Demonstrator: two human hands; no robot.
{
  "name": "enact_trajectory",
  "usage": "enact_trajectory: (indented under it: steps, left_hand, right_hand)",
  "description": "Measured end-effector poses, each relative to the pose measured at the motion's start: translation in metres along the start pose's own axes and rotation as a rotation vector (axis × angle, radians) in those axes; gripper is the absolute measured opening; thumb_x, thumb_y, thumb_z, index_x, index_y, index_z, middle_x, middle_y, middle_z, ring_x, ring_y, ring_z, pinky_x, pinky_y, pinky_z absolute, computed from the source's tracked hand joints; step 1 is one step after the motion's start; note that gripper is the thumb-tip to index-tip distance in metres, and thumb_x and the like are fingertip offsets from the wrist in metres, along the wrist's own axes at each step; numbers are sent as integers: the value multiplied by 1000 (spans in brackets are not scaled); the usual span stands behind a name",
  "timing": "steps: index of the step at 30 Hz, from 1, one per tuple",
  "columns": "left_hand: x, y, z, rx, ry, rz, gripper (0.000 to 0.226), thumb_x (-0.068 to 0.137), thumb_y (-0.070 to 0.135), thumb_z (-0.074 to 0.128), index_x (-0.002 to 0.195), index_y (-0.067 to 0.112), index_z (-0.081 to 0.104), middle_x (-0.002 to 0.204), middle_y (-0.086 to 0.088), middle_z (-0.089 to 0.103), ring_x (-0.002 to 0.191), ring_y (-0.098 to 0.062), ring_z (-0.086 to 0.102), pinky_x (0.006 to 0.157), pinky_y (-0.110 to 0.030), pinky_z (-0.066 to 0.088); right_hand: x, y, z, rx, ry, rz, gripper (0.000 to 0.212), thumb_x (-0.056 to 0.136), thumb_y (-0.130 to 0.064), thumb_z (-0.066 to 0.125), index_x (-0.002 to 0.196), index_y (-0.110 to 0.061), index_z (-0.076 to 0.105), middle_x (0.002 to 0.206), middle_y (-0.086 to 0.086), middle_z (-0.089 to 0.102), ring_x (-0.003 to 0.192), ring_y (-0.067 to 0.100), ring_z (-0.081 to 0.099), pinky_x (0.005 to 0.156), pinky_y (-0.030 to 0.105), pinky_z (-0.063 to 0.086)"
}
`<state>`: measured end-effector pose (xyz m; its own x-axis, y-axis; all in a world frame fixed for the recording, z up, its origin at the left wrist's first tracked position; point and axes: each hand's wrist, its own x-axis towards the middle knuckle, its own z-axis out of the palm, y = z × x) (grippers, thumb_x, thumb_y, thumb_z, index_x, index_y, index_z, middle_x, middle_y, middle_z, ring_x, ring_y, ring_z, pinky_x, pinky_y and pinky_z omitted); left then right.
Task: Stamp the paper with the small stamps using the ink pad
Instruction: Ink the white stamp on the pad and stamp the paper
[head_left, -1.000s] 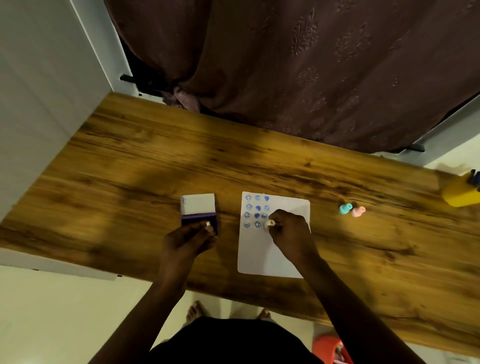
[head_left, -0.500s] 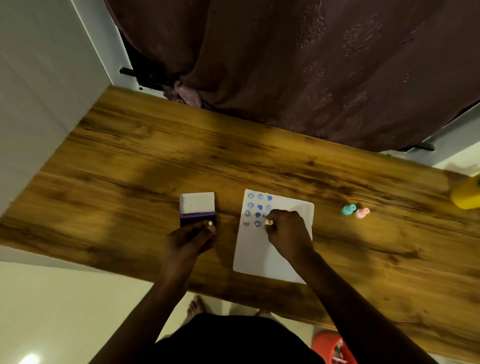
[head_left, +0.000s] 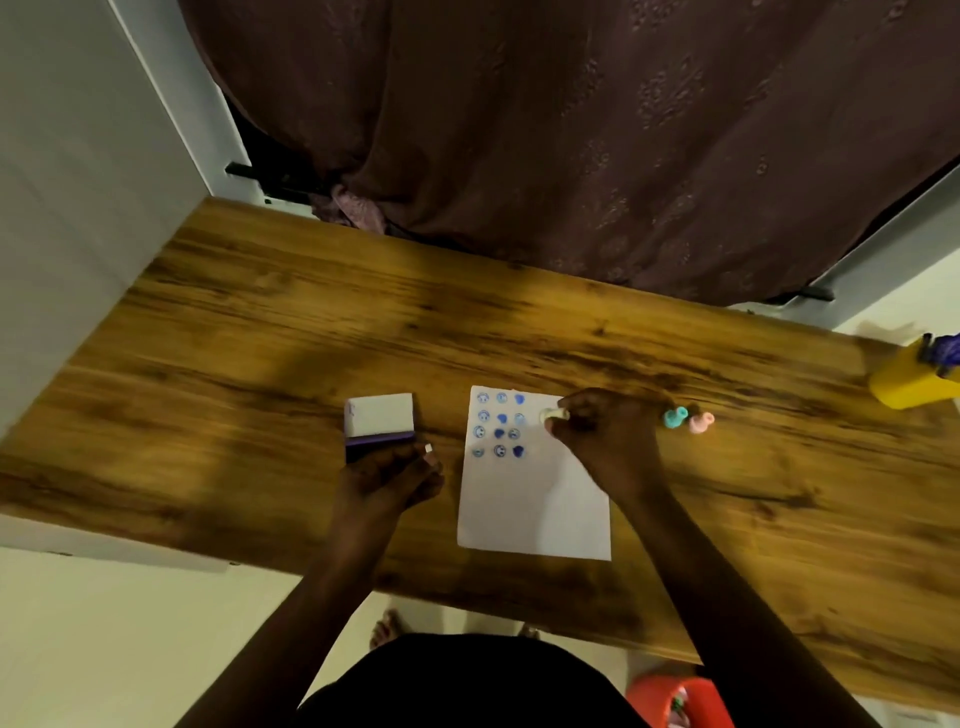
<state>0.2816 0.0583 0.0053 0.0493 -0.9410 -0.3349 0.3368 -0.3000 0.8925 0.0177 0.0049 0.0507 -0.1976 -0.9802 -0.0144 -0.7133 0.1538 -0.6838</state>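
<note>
A white sheet of paper (head_left: 524, 504) lies on the wooden table (head_left: 260, 332), with several blue stamp marks in rows at its top left. My right hand (head_left: 605, 434) pinches a small pale yellow stamp (head_left: 553, 414) over the paper's upper right part, to the right of the marks. My left hand (head_left: 387, 475) grips the near edge of the ink pad (head_left: 379, 444), whose white lid (head_left: 380, 414) stands open. A teal stamp (head_left: 675, 417) and a pink stamp (head_left: 701, 422) lie on the table right of the paper.
A yellow holder (head_left: 909, 382) with pens stands at the table's far right edge. A dark curtain (head_left: 571, 130) hangs behind the table. A red container (head_left: 675, 701) sits on the floor at the lower right. A white wall (head_left: 62, 208) borders the left.
My right hand has lifted the stamp from the bottom row of marks and moved it up and to the right. My left hand stays on the ink pad.
</note>
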Motion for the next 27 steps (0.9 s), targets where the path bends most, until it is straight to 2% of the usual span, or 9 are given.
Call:
enact_trajectory:
  steps: [3, 7, 10, 14, 18, 21, 27]
  left_hand:
    - [-3, -6, 13, 43, -25, -36, 20, 76, 25, 84, 96, 27, 82, 103, -10, 83, 94, -29, 81, 77, -37, 66]
    - [-9, -17, 37, 112, -125, -160, 28, 76, 26, 85, 103, 21, 83, 106, -9, 83, 94, -26, 82, 74, -28, 65]
    - [-14, -23, 57, 156, -235, -235, 28, 80, 22, 85, 108, 22, 82, 107, -6, 83, 98, -25, 81, 76, -27, 64]
    - [-22, -26, 87, 197, -297, -269, 37, 73, 24, 88, 108, 18, 81, 105, -7, 84, 95, -27, 82, 79, -32, 65]
    - [-27, -27, 105, 210, -351, -235, 22, 86, 10, 82, 103, 25, 83, 104, -5, 84, 94, -27, 82, 77, -28, 64]
    - [-28, -25, 113, 224, -377, -199, 24, 87, 8, 80, 100, 28, 84, 102, -4, 84, 93, -27, 82, 77, -27, 64]
    - [-30, -31, 125, 227, -377, -179, 22, 84, 12, 82, 103, 23, 85, 102, -7, 84, 93, -28, 82, 78, -29, 65]
  right_hand:
    - [-13, 7, -29, 344, 41, 197, 28, 75, -29, 90, 99, -20, 80, 90, -7, 81, 80, 8, 75, 73, 21, 58]
    - [-43, 18, -41, 613, -113, 296, 27, 80, -17, 86, 105, -17, 78, 92, 3, 81, 86, 18, 78, 73, 26, 62]
    - [-63, 27, -40, 642, -206, 327, 24, 83, -14, 83, 106, -17, 78, 95, 2, 81, 90, 20, 78, 73, 25, 62]
    - [-80, 34, -39, 666, -275, 304, 24, 84, -11, 82, 107, -15, 79, 95, 3, 81, 88, 19, 78, 71, 22, 60]
    - [-85, 43, -46, 663, -263, 266, 24, 83, -7, 83, 106, -13, 79, 91, 2, 80, 84, 15, 77, 72, 23, 59]
    - [-85, 49, -52, 653, -255, 247, 23, 83, -8, 83, 105, -14, 80, 89, -1, 80, 84, 14, 76, 73, 23, 59]
    - [-85, 62, -61, 632, -274, 185, 23, 82, -9, 84, 104, -15, 81, 89, -3, 80, 86, 14, 77, 75, 22, 59]
